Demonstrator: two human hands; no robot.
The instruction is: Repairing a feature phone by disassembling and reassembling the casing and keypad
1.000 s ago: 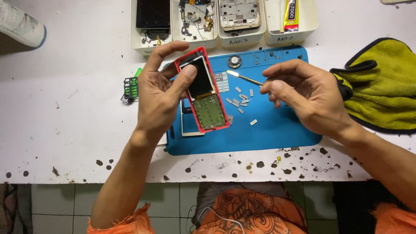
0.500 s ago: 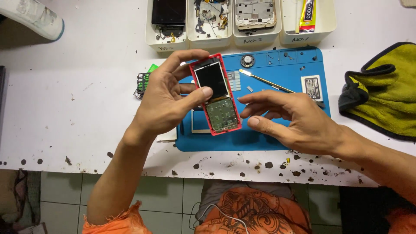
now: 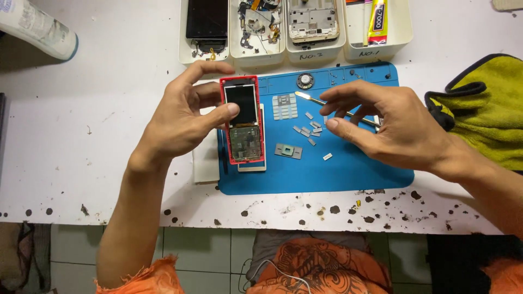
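The left hand (image 3: pixel 182 117) pinches a red-framed phone (image 3: pixel 243 120), thumb on its bare circuit board, fingers curled behind and partly hidden. It sits over the left edge of a blue rubbery mat (image 3: pixel 348 163) on the white, speckled desk (image 3: pixel 81 163). The right hand (image 3: pixel 389 128) hovers half open, holding nothing clearly, covering part of a thin metal tool (image 3: pixel 313 99). Small grey keys (image 3: pixel 308 130) lie scattered, too tiny to distinguish.

I am sitting at a white worktable (image 3: pixel 81 163), its front edge showing black chips and specks. Pale square floor tiles (image 3: pixel 207 256) are showing beneath it. Even, soft light is falling across everything.
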